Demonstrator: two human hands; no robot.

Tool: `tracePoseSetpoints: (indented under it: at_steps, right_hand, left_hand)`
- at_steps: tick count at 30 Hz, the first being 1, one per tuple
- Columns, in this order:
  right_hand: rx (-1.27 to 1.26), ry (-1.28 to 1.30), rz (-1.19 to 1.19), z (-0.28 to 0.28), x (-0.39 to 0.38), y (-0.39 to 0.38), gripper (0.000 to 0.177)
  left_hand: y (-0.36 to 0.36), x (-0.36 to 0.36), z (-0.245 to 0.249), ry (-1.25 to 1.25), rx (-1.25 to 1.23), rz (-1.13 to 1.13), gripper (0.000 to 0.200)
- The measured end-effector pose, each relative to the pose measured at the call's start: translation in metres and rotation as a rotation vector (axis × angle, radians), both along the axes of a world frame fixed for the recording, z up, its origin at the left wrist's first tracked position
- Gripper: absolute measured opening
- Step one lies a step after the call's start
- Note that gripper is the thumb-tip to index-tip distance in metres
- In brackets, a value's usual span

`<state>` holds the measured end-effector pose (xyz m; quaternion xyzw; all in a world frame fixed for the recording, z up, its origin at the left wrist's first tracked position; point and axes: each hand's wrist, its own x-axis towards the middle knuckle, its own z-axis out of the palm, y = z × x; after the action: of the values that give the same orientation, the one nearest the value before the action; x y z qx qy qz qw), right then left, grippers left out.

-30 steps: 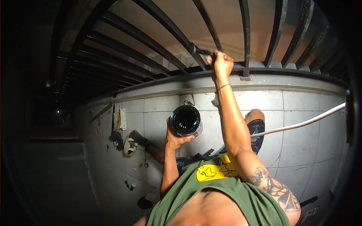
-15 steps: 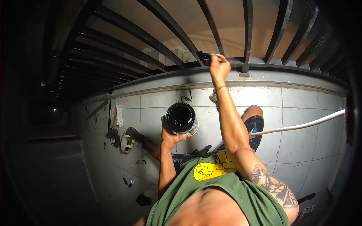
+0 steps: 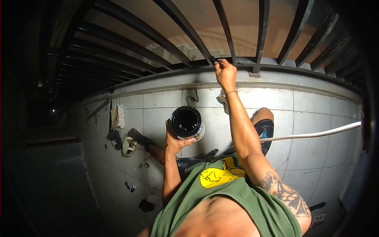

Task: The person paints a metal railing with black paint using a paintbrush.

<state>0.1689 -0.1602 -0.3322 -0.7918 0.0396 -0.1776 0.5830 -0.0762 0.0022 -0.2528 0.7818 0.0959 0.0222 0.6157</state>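
Note:
My left hand (image 3: 176, 143) is wrapped around the side of a paint can (image 3: 200, 133), holding it upright above the floor tiles. Glossy black paint (image 3: 184, 121) shows inside its open top. At the bottom rail of the metal railing (image 3: 244, 60), my right hand (image 3: 226, 74) is closed around a paintbrush. Most of the brush is hidden by the fingers; its dark tip (image 3: 215, 61) lies against the foot of a black bar (image 3: 189, 34).
A pale hose (image 3: 312, 134) runs in from the right past my knee. Under my right forearm lies a crumpled rag (image 3: 222, 100). To the left are a sandal (image 3: 129, 144), a patterned bag (image 3: 117, 115) and small items on the tiled floor (image 3: 272, 98).
My right hand has turned and shifted slightly left along the rail, and the brush handle no longer shows. The left hand still holds the can; the whole view has shifted a little.

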Motion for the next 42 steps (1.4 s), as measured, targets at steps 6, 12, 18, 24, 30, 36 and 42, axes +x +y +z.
tracePoseSetpoints:
  at_steps: [6, 12, 18, 24, 30, 36, 42]
  right_hand:
    - [0.086, 0.122, -0.115, 0.009, 0.001, -0.016, 0.022]
    - [0.179, 0.283, -0.111, 0.025, 0.024, -0.02, 0.021]
    - [1.172, 0.091, 0.002, 0.058, 0.016, -0.041, 0.018]
    - [1.057, 0.375, -0.166, -0.017, 0.014, -0.017, 0.02]
    - [0.2, 0.109, -0.287, 0.014, 0.007, -0.023, 0.019]
    - [0.013, 0.007, -0.139, -0.005, 0.01, 0.006, 0.021]
    - [0.261, 0.076, -0.093, 0.085, 0.013, -0.014, 0.026]
  left_hand:
    - [-0.002, 0.004, 0.001, 0.02, -0.025, -0.01, 0.095]
    - [-0.003, 0.005, 0.006, -0.007, 0.092, -0.022, 0.096]
    - [-0.002, 0.003, 0.0, 0.043, 0.022, -0.003, 0.097]
    - [-0.005, 0.005, 0.006, 0.039, 0.072, -0.01, 0.098]
    - [-0.003, 0.006, 0.005, 0.011, 0.076, -0.003, 0.098]
    - [-0.004, 0.007, 0.008, 0.033, 0.039, 0.007, 0.098]
    - [-0.003, 0.006, 0.006, 0.044, 0.044, -0.009, 0.098]
